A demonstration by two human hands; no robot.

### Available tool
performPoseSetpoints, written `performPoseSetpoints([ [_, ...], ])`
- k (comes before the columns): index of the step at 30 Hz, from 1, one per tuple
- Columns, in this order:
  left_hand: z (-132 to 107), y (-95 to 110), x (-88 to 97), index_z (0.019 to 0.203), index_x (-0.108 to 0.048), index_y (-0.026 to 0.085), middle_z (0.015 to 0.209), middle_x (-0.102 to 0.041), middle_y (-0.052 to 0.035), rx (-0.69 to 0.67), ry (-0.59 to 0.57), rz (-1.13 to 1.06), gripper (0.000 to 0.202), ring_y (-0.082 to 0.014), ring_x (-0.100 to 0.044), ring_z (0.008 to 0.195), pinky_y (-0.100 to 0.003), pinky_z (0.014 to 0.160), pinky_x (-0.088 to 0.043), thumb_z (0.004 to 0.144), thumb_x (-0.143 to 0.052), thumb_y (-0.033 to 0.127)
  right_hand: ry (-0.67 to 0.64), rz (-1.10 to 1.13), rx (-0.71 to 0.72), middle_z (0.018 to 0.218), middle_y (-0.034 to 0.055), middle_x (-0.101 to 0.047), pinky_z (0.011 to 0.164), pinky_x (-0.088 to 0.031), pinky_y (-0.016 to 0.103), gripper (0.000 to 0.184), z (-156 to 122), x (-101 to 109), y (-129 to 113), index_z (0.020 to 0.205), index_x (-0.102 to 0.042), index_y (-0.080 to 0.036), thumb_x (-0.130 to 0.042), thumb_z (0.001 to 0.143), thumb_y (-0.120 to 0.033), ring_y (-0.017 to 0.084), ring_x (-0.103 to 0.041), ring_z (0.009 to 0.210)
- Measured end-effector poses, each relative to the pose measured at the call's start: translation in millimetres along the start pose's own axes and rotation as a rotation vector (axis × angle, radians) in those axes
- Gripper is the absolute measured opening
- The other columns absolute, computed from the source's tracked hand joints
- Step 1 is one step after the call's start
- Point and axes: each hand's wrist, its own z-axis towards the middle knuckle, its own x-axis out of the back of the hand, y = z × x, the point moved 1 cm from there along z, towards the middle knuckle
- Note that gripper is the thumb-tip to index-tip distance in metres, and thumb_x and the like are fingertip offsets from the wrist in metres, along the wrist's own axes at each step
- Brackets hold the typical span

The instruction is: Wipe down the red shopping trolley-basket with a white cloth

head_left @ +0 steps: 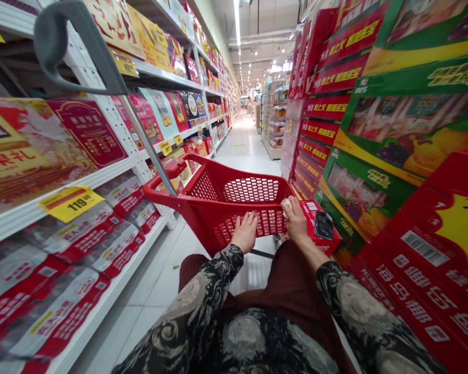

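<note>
The left hand (245, 232) is resting open, fingers spread, on the near rim of a red plastic shopping cart (187, 182) to steady it, while the right hand (296, 219) is clenching a red box (320, 228) at the cart's near right corner.

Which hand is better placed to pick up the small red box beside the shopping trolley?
Right, probably. The right hand rests on the red trolley's rim right next to the small red box. The left hand sits farther along the rim, with the right hand between it and the box.
</note>
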Motion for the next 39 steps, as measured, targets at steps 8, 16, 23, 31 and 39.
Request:
performPoseSetpoints([
  [8, -7, -9, -8.0, 0.138, -0.033, 0.009, 0.15, -0.027, -0.014, -0.016, 0.001, 0.065, 0.06, -0.0278, -0.021, 0.139, -0.055, 0.111, -0.018, 0.078, -0.039, 0.01, -0.202, 0.13, 0.277, 0.141, 0.0059, -0.044, 0.107, -0.037, 0.039, 0.044, -57, -36, -37, 0.118, -0.06, -0.024, -0.044, 0.085, -0.001, 0.017, -0.024, 0.137],
  [16, -21, -34, -7.3, 0.139, -0.032, 0.012, 0.15, -0.026, -0.0113, -0.015, 0.016, 0.17, 0.058, -0.0242, -0.021, 0.139, -0.055, 0.111, -0.018, 0.081, -0.036, 0.01, -0.031, 0.218, 0.27, 0.145, 0.0046, -0.037, 0.113, -0.028, 0.044, 0.041, 19, -32, -74, 0.126, -0.055, -0.025, -0.043, 0.09, -0.008, 0.02, -0.023, 0.138],
  [23, -37, -55, -2.3, 0.14, -0.03, 0.012, 0.15, -0.026, -0.0118, 0.081, 0.06, 0.18, 0.06, -0.0245, -0.021, 0.139, -0.055, 0.111, -0.017, 0.081, -0.038, 0.012, -0.168, 0.208, 0.392, 0.137, 0.0087, -0.048, 0.108, -0.036, 0.046, 0.036, -19, -64, -78, 0.118, -0.06, -0.022, -0.043, 0.09, -0.007, 0.019, -0.026, 0.137],
  [31, -50, -71, -13.4, 0.139, -0.032, 0.012, 0.15, -0.026, -0.0109, 0.126, 0.075, 0.165, 0.059, -0.0244, -0.022, 0.139, -0.055, 0.111, -0.018, 0.08, -0.036, 0.01, -0.266, 0.24, 0.485, 0.133, 0.0118, -0.052, 0.104, -0.041, 0.045, 0.031, -23, -58, -96, 0.114, -0.062, -0.018, -0.045, 0.09, -0.01, 0.021, -0.031, 0.135],
  [39, -50, -65, -5.1, 0.14, -0.028, 0.009, 0.152, -0.021, -0.0127, 0.115, 0.121, 0.156, 0.062, -0.0254, -0.017, 0.14, -0.055, 0.112, -0.017, 0.079, -0.038, 0.012, -0.153, 0.18, 0.459, 0.136, 0.0122, -0.048, 0.108, -0.036, 0.045, 0.031, 24, -57, -116, 0.115, -0.062, -0.017, -0.045, 0.09, -0.01, 0.02, -0.024, 0.137],
])
